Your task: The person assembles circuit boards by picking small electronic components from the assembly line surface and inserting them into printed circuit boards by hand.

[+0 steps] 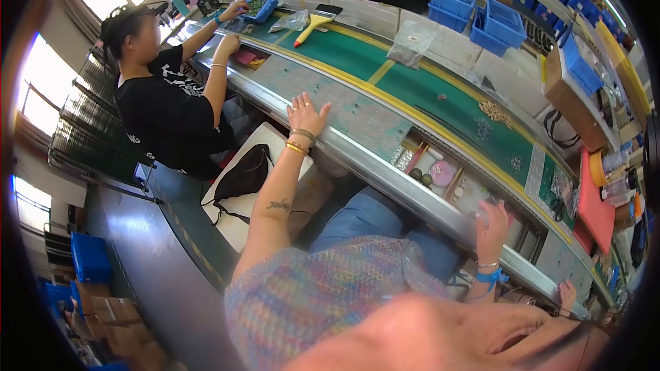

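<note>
My left hand (307, 115) lies open on the metal edge of the workbench (357, 144), its fingers spread onto the grey top. Nothing is in it. Over the right part of an open, shallow drawer (450, 196), my right hand (491, 228) is raised with its fingers apart, slightly blurred. I see no object in it. Inside the drawer are a pink round piece (442, 172), dark green balls (421, 177) and a clear bag of small parts (401, 157). A few tiny bits dot the grey top near my left hand.
A green belt (344, 53) runs behind, bearing a yellow brush (313, 29), a bag of parts (411, 42) and tan pieces (495, 113). On the left, a co-worker (168, 89) reaches into a blue tray (260, 8). Another person's hand (567, 295) rests at the right edge.
</note>
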Tool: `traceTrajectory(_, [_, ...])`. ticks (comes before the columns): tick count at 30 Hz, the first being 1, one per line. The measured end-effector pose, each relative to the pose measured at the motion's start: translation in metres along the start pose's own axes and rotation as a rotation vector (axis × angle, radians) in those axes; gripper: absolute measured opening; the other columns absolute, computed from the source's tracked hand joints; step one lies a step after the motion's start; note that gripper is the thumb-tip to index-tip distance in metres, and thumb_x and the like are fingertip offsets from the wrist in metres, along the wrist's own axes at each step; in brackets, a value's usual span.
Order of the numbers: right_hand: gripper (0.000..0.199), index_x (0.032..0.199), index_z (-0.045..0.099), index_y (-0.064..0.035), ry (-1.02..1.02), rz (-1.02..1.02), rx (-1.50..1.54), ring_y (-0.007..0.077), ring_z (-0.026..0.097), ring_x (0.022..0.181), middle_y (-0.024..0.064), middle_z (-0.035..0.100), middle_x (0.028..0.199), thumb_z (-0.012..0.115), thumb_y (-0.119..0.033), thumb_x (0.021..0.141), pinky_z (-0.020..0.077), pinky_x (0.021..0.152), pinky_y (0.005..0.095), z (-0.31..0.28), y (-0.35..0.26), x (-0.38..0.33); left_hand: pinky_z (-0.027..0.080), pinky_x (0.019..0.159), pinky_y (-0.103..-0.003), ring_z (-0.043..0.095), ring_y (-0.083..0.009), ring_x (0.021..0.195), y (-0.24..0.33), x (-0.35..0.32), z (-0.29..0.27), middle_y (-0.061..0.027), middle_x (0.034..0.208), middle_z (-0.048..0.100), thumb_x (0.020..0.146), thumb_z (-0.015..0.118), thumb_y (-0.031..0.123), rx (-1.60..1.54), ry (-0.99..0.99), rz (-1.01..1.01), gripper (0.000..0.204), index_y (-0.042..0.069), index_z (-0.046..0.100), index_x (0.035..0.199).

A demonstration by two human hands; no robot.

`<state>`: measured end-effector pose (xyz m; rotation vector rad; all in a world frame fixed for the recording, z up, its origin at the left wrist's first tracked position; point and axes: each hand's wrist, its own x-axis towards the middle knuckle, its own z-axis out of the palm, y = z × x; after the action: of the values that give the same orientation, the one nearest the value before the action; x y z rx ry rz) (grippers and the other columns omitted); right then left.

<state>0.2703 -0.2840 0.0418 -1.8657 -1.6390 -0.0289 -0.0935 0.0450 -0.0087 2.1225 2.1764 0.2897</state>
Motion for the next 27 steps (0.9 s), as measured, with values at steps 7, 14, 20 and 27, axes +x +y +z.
traceTrajectory(7, [0.012, 0.087, 0.061, -0.0054, 0.067, 0.004, -0.033, 0.0299, 0.057, 0.083, 0.0099, 0.060, 0.084, 0.065, -0.005, 0.076, 0.0448, 0.078, 0.0385, -0.001, 0.002, 0.012, 0.022, 0.108, -0.050, 0.035, -0.0396, 0.129, 0.061, -0.083, 0.000, -0.0260, 0.136, 0.041, 0.086, 0.047, 0.057, -0.043, 0.010, 0.360, 0.080, -0.003, 0.032, 0.138])
traceTrajectory(14, [0.009, 0.086, 0.061, -0.0041, 0.140, 0.079, 0.114, 0.0271, 0.058, 0.079, 0.0088, 0.060, 0.083, 0.065, -0.005, 0.078, 0.0464, 0.068, 0.0343, 0.001, 0.032, 0.046, 0.024, 0.106, -0.052, 0.036, -0.0430, 0.127, 0.093, -0.142, -0.010, -0.0284, 0.133, 0.043, 0.085, 0.053, 0.052, -0.030, -0.035, 0.690, 0.077, -0.002, 0.034, 0.137])
traceTrajectory(20, [0.009, 0.086, 0.062, -0.0044, 0.160, 0.101, 0.058, 0.0264, 0.058, 0.078, 0.0076, 0.058, 0.082, 0.065, -0.006, 0.077, 0.0465, 0.068, 0.0345, 0.008, 0.071, 0.077, 0.022, 0.107, -0.052, 0.031, -0.0426, 0.130, 0.116, -0.174, -0.016, -0.0284, 0.136, 0.038, 0.085, 0.053, 0.052, -0.074, -0.149, 0.865, 0.078, -0.001, 0.033, 0.138])
traceTrajectory(27, [0.013, 0.088, 0.062, -0.0054, 0.034, 0.106, 0.081, 0.0260, 0.057, 0.081, 0.0064, 0.057, 0.082, 0.066, -0.007, 0.076, 0.0476, 0.071, 0.0363, 0.039, 0.093, 0.095, 0.025, 0.105, -0.052, 0.033, -0.0409, 0.128, 0.114, -0.171, -0.025, -0.0202, 0.133, 0.044, 0.085, 0.058, 0.043, -0.194, -0.183, 0.910, 0.070, -0.001, 0.036, 0.135])
